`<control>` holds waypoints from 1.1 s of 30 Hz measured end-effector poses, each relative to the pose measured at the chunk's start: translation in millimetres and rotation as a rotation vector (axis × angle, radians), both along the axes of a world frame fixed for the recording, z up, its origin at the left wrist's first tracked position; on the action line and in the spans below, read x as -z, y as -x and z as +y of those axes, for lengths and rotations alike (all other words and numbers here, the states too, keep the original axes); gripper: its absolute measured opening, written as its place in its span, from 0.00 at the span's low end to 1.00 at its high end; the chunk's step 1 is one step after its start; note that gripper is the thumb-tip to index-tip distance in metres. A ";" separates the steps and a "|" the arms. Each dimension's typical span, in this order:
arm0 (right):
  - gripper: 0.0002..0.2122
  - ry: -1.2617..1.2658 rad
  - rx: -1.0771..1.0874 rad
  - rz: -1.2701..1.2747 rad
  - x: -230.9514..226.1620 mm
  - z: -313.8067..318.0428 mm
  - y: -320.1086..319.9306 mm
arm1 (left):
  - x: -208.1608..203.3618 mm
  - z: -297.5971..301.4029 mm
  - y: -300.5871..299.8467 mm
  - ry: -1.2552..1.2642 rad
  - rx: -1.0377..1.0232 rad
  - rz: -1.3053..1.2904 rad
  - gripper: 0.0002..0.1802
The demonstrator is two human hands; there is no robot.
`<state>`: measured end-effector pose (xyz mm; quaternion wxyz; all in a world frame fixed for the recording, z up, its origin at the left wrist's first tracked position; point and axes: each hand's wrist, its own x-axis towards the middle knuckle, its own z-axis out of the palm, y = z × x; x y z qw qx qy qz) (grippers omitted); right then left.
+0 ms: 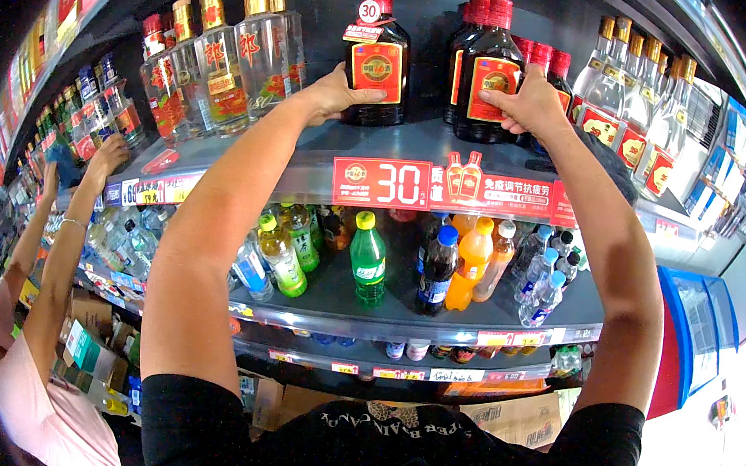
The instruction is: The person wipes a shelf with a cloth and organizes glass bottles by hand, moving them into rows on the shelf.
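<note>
My left hand is closed around the lower side of a dark, flat-shouldered liquor bottle with a red cap and a red-and-orange label; its thumb lies across the label. A round tag hangs at this bottle's neck. To the right, my right hand grips a matching dark bottle, thumb on the label and fingers hidden behind it. Both bottles stand upright at the upper shelf's front, a gap of bare shelf between them. More red-capped bottles stand close behind and beside the right one.
Clear gold-capped bottles stand left, and white-labelled ones right. A red price strip runs along the shelf edge. Soft-drink bottles fill the shelf below. At left another person's hand reaches to the shelf. A blue-framed case stands right.
</note>
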<state>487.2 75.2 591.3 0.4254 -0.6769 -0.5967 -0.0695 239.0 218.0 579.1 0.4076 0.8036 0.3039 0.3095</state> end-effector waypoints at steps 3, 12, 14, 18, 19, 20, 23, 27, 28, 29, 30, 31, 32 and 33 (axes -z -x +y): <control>0.35 -0.006 0.028 -0.010 0.3 7.3 13.0 | 4.9 16.3 0.4 -0.144 0.004 -0.014 0.44; 0.32 -0.007 0.077 -0.008 0.9 11.9 32.3 | 14.5 44.6 -2.6 -0.331 0.082 -0.034 0.49; 0.31 0.009 0.080 0.001 1.0 7.6 30.7 | 13.9 42.8 -1.9 -0.364 0.054 -0.006 0.51; 0.31 0.009 0.083 -0.131 7.0 -4.8 29.5 | 15.1 44.3 5.8 -0.428 0.001 0.050 0.53; 0.32 -0.051 0.125 -0.238 9.9 -4.2 22.8 | 11.9 40.1 2.2 -0.445 0.028 0.051 0.54; 0.34 -0.111 0.167 -0.345 14.4 -2.1 16.9 | 9.9 35.4 -1.6 -0.457 -0.002 0.088 0.54; 0.37 -0.136 0.192 -0.387 14.8 -3.0 19.5 | 7.1 29.3 -2.0 -0.523 -0.073 0.189 0.54; 0.45 -0.053 0.132 -0.182 9.5 -0.5 24.9 | 6.4 31.0 -6.2 -0.615 -0.072 0.296 0.52; 0.46 -0.047 0.117 -0.152 10.3 3.1 23.8 | 8.2 32.9 -6.8 -0.630 -0.061 0.314 0.52; 0.46 -0.041 0.102 -0.122 11.5 7.9 22.3 | 8.6 35.0 -7.0 -0.646 -0.050 0.331 0.52; 0.46 -0.049 0.089 -0.089 12.1 12.6 21.8 | 9.9 36.6 -5.8 -0.629 -0.039 0.335 0.52; 0.46 -0.049 0.083 -0.056 14.4 16.0 20.2 | 10.8 32.1 -8.3 -0.597 -0.051 0.338 0.52; 0.46 -0.049 0.077 -0.023 16.3 18.2 17.8 | 10.0 27.9 -10.0 -0.566 -0.064 0.342 0.52; 0.46 -0.061 0.094 -0.013 17.8 19.4 14.7 | 8.6 23.7 -13.1 -0.535 -0.077 0.345 0.53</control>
